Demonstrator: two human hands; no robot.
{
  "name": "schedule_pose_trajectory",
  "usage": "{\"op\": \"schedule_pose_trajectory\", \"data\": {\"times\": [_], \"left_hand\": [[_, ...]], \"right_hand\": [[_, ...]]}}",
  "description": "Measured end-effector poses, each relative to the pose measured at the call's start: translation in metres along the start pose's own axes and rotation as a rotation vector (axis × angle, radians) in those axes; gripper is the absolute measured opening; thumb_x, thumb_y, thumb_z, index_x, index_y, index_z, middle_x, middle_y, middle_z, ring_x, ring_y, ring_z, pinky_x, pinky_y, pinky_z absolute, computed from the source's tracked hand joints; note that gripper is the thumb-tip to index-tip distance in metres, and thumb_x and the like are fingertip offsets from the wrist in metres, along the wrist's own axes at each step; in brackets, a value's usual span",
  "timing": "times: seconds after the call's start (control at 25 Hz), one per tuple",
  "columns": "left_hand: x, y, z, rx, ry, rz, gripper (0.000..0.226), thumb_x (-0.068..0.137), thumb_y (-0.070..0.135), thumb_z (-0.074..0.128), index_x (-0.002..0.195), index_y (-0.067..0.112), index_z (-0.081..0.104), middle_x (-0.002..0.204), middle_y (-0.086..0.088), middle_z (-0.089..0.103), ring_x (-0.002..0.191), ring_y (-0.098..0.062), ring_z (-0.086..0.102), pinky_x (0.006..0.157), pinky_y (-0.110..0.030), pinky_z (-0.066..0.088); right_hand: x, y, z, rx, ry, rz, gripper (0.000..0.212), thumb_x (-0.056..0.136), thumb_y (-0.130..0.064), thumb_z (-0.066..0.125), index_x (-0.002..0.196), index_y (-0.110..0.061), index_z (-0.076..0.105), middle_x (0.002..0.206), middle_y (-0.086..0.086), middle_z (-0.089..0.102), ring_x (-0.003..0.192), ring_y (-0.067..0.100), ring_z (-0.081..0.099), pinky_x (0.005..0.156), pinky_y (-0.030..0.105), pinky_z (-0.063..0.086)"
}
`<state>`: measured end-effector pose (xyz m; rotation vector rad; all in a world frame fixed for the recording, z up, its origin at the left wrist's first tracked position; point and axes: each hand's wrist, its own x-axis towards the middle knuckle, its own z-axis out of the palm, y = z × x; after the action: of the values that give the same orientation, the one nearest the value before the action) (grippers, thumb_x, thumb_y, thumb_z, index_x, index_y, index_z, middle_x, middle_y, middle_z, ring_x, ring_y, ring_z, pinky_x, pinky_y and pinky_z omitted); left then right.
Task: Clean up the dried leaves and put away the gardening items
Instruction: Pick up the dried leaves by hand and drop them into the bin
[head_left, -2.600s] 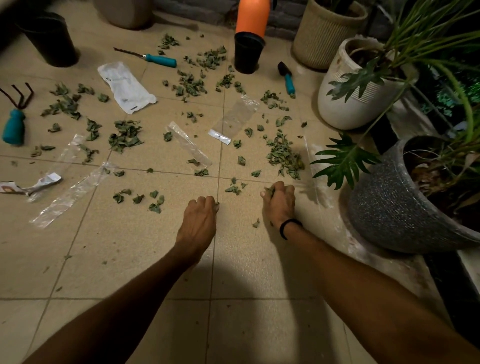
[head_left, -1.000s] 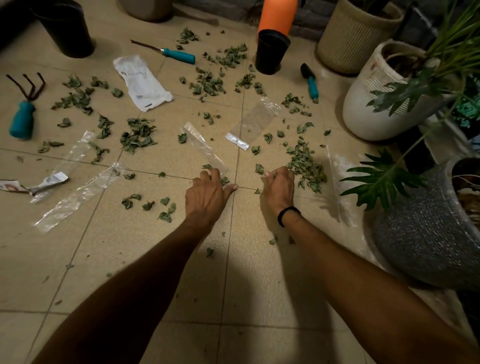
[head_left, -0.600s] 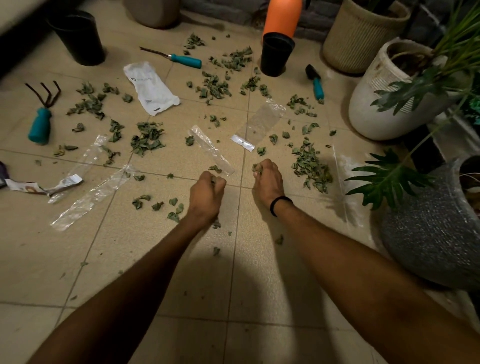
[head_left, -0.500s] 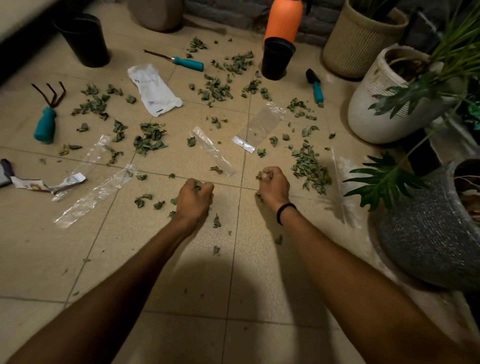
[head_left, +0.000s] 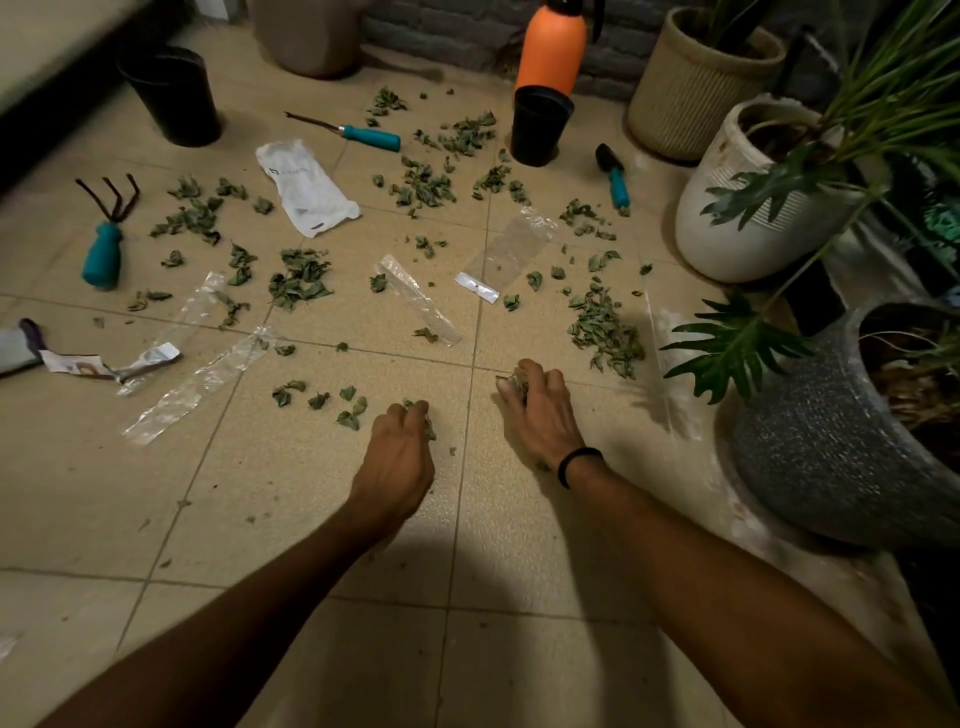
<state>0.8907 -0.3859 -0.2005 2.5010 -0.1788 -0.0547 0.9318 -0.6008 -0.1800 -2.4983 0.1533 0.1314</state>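
Note:
Dried green leaves (head_left: 602, 332) lie scattered over the beige tiled floor (head_left: 260, 493), in clumps near and far. My left hand (head_left: 397, 457) rests on the floor with fingers curled around a few dried leaves. My right hand (head_left: 537, 415), with a black band at the wrist, is closed on a small bunch of leaves. A teal-handled hand rake (head_left: 106, 234) lies at the left. A teal-handled weeder (head_left: 358, 132) and a small teal trowel (head_left: 615, 176) lie farther back.
Clear plastic wrappers (head_left: 192, 379) and a white bag (head_left: 304, 187) lie among the leaves. Two black pots (head_left: 540, 127) (head_left: 174, 96) and an orange spray bottle (head_left: 553, 47) stand at the back. Large planters, white (head_left: 748, 208) and grey (head_left: 831, 431), crowd the right side.
Both hands drew back toward me across the floor, curling shut and gathering leaves. The view tilted slightly.

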Motion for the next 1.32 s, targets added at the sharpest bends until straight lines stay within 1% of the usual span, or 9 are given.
{"op": "schedule_pose_trajectory", "data": {"times": [0.16,0.28,0.48,0.76,0.92,1.0,1.12,1.24,1.32], "left_hand": [[-0.01,0.006,0.017,0.237,0.059,0.108,0.027,0.105,0.029,0.035,0.124,0.017,0.051,0.106,-0.006,0.054,0.082,-0.014,0.038,0.073,-0.03,0.034],[-0.011,0.002,0.022,0.296,0.116,0.187,0.029,0.103,0.043,0.043,0.114,0.019,0.055,0.096,-0.003,0.055,0.077,-0.013,0.036,0.067,-0.032,0.034],[-0.007,0.001,0.023,0.358,0.103,0.266,0.037,0.102,0.054,0.041,0.1,0.021,0.057,0.084,0.001,0.054,0.07,-0.017,0.044,0.064,-0.036,0.042],[-0.005,0.007,0.025,0.525,0.023,0.295,0.03,0.104,0.038,0.047,0.086,0.018,0.06,0.071,-0.002,0.06,0.052,-0.02,0.053,0.044,-0.028,0.038],[0.006,0.025,0.014,0.273,0.03,0.076,0.032,0.105,0.038,0.042,0.088,0.016,0.059,0.073,-0.004,0.061,0.057,-0.023,0.058,0.051,-0.028,0.035],[0.017,0.033,0.007,0.047,0.091,-0.078,0.035,0.106,0.037,0.04,0.083,0.016,0.055,0.069,-0.002,0.056,0.058,-0.022,0.054,0.055,-0.03,0.034],[0.04,0.043,-0.003,-0.189,0.129,-0.168,0.036,0.105,0.033,0.044,0.076,0.014,0.052,0.064,-0.002,0.053,0.059,-0.023,0.053,0.058,-0.03,0.033],[0.064,0.051,-0.001,-0.243,0.107,-0.169,0.032,0.105,0.032,0.046,0.079,0.014,0.051,0.063,0.003,0.049,0.06,-0.017,0.049,0.056,-0.03,0.03],[0.081,0.053,0.007,-0.201,0.096,-0.094,0.027,0.105,0.031,0.047,0.084,0.015,0.05,0.07,0.002,0.051,0.064,-0.017,0.049,0.056,-0.031,0.03]], "right_hand": [[0.006,-0.009,0.01,-0.197,0.017,-0.032,0.047,0.096,-0.059,0.043,0.129,-0.026,0.041,0.121,0.007,0.039,0.108,0.023,0.04,0.089,0.035,0.044],[0.02,-0.013,0.012,-0.356,0.026,-0.012,0.035,0.103,-0.038,0.038,0.122,-0.01,0.048,0.12,0.017,0.049,0.108,0.035,0.049,0.088,0.044,0.045],[0.021,-0.009,-0.02,0.172,0.203,0.3,0.01,0.099,-0.021,0.044,0.092,-0.014,0.044,0.082,0.003,0.047,0.073,0.017,0.044,0.06,0.027,0.035],[-0.044,0.044,-0.037,0.056,0.251,0.36,0.024,0.103,-0.027,0.039,0.103,-0.008,0.053,0.1,0.012,0.06,0.091,0.027,0.056,0.073,0.03,0.039],[-0.076,0.043,-0.013,-0.139,0.189,0.281,0.031,0.099,-0.019,0.039,0.119,0.001,0.05,0.121,0.023,0.049,0.11,0.039,0.049,0.09,0.044,0.042],[-0.08,0.03,-0.001,-0.178,0.203,0.241,0.039,0.102,-0.036,0.034,0.12,-0.005,0.05,0.118,0.018,0.048,0.109,0.035,0.048,0.092,0.044,0.044],[-0.075,0.02,0.011,-0.258,0.175,0.13,0.047,0.101,-0.051,0.031,0.117,-0.01,0.048,0.112,0.012,0.049,0.1,0.029,0.048,0.086,0.042,0.047],[-0.061,0.029,0.017,-0.431,0.147,0.059,0.036,0.103,-0.023,0.019,0.119,-0.01,0.049,0.11,0.012,0.054,0.093,0.027,0.052,0.079,0.037,0.046],[-0.051,0.028,0.013,-0.419,0.234,0.118,0.03,0.107,-0.024,0.024,0.111,-0.011,0.051,0.101,0.011,0.059,0.083,0.023,0.056,0.068,0.032,0.045]]}}
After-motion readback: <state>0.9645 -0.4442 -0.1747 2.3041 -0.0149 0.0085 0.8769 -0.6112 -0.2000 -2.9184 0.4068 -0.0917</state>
